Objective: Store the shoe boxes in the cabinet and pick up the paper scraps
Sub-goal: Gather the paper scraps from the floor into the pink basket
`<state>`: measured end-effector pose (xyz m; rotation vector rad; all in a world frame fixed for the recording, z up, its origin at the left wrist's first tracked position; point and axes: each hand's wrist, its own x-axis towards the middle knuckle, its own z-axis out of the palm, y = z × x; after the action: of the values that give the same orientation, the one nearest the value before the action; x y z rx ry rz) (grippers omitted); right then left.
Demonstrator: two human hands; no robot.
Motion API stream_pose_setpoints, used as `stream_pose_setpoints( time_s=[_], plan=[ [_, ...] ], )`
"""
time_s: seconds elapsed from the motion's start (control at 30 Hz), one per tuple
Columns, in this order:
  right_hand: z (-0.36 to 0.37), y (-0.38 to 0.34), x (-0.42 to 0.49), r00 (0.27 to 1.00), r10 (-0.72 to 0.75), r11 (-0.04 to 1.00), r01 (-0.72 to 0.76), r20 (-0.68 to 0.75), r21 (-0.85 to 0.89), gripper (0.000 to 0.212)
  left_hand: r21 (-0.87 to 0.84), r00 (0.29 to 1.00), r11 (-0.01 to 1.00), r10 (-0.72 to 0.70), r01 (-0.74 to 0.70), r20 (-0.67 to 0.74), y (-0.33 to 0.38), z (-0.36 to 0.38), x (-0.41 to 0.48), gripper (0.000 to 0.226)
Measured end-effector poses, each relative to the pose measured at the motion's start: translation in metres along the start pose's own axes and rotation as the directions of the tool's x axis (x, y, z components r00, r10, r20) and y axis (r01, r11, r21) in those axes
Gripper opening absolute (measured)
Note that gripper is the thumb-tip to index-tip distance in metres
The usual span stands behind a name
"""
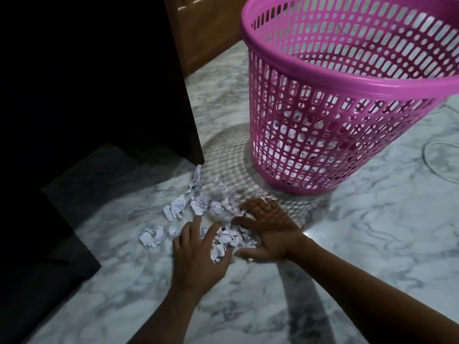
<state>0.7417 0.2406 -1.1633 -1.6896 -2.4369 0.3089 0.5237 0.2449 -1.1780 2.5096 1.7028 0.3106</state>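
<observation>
Our open, spread left hand (pixel 198 254) and right hand (pixel 272 232) pen in paper scraps (pixel 227 240); next we likely scoop them into the one-o'clock basket (pixel 273 108).

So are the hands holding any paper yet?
Nothing is gripped yet. The left hand and right hand are open, fingers spread, on either side of a heap of paper scraps on the floor, touching its edges.

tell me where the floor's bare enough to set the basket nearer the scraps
Bare marble floor lies right of the right hand, this side of the pink basket. Another bare stretch lies near the camera, left of the left hand, beside the dark cabinet. Crowded: between the hands and up toward the cabinet corner, where paper scraps lie.
</observation>
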Motion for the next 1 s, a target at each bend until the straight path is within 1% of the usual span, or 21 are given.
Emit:
stream_pose_setpoints(
  time_s=[0.1, 0.17, 0.23, 0.3, 0.37, 0.43, 0.5, 0.57, 0.63, 0.7, 0.73, 0.8, 0.87, 0.93, 0.97, 1.0],
  plan=[
    [0.010, -0.006, -0.002, 0.989, 0.021, 0.996, -0.007, -0.148, 0.092, 0.048, 0.002, 0.997, 1.000, 0.029, -0.029, -0.066, -0.002, 0.005, 0.000, 0.045],
    [0.014, -0.008, -0.002, 0.982, 0.039, 0.995, -0.021, -0.185, 0.099, 0.039, -0.019, 0.994, 0.999, 0.031, -0.033, -0.107, -0.001, 0.005, 0.003, 0.033],
    [0.014, -0.011, -0.002, 0.979, 0.056, 0.993, -0.035, -0.195, 0.113, 0.038, -0.055, 0.992, 0.998, 0.021, -0.029, -0.128, 0.000, 0.005, 0.006, 0.024],
    [0.011, -0.015, -0.004, 0.972, 0.096, 0.986, -0.064, -0.217, 0.151, 0.037, -0.079, 0.991, 0.997, 0.011, -0.021, -0.131, 0.001, 0.006, 0.010, 0.020],
    [0.009, -0.019, -0.005, 0.963, 0.135, 0.979, -0.093, -0.235, 0.183, 0.037, -0.090, 0.993, 0.996, 0.002, -0.013, -0.121, 0.000, 0.007, 0.013, 0.021],
    [0.009, -0.019, -0.004, 0.960, 0.165, 0.971, -0.118, -0.224, 0.208, 0.036, -0.113, 0.995, 0.994, -0.020, 0.009, -0.098, 0.001, 0.005, 0.016, 0.022],
    [0.010, -0.018, -0.001, 0.961, 0.189, 0.963, -0.141, -0.203, 0.228, 0.038, -0.176, 0.996, 0.983, -0.069, 0.059, -0.052, 0.003, 0.001, 0.019, 0.025],
    [0.010, -0.018, 0.003, 0.964, 0.206, 0.954, -0.160, -0.166, 0.252, 0.039, -0.293, 0.991, 0.947, -0.137, 0.130, -0.002, 0.006, -0.005, 0.022, 0.024],
    [0.008, -0.021, 0.005, 0.954, 0.268, 0.926, -0.216, -0.137, 0.308, 0.040, -0.409, 0.984, 0.896, -0.169, 0.173, 0.047, 0.009, -0.015, 0.023, 0.019],
    [0.003, -0.025, 0.007, 0.931, 0.350, 0.881, -0.290, -0.103, 0.374, 0.038, -0.465, 0.983, 0.866, -0.176, 0.183, 0.060, 0.009, -0.026, 0.022, 0.017],
    [-0.002, -0.028, 0.008, 0.926, 0.362, 0.868, -0.294, -0.106, 0.400, 0.034, -0.477, 0.983, 0.860, -0.175, 0.180, 0.055, 0.009, -0.032, 0.023, 0.017],
    [-0.015, -0.034, 0.012, 0.912, 0.378, 0.851, -0.273, -0.162, 0.449, 0.030, -0.491, 0.982, 0.852, -0.185, 0.180, 0.038, 0.008, -0.046, 0.026, 0.016],
    [-0.036, -0.046, 0.019, 0.870, 0.439, 0.807, -0.272, -0.225, 0.524, 0.032, -0.532, 0.973, 0.821, -0.231, 0.206, 0.020, 0.006, -0.064, 0.033, 0.016],
    [-0.062, -0.058, 0.029, 0.824, 0.505, 0.746, -0.266, -0.258, 0.610, 0.028, -0.607, 0.960, 0.761, -0.280, 0.227, 0.008, 0.004, -0.087, 0.041, 0.013],
    [-0.077, -0.065, 0.035, 0.808, 0.524, 0.722, -0.253, -0.270, 0.643, 0.026, -0.644, 0.956, 0.732, -0.293, 0.224, 0.000, 0.004, -0.102, 0.046, 0.005],
    [-0.092, -0.070, 0.042, 0.797, 0.535, 0.702, -0.235, -0.280, 0.672, 0.024, -0.679, 0.953, 0.704, -0.302, 0.210, -0.018, 0.005, -0.116, 0.051, 0.006]
  ],
)
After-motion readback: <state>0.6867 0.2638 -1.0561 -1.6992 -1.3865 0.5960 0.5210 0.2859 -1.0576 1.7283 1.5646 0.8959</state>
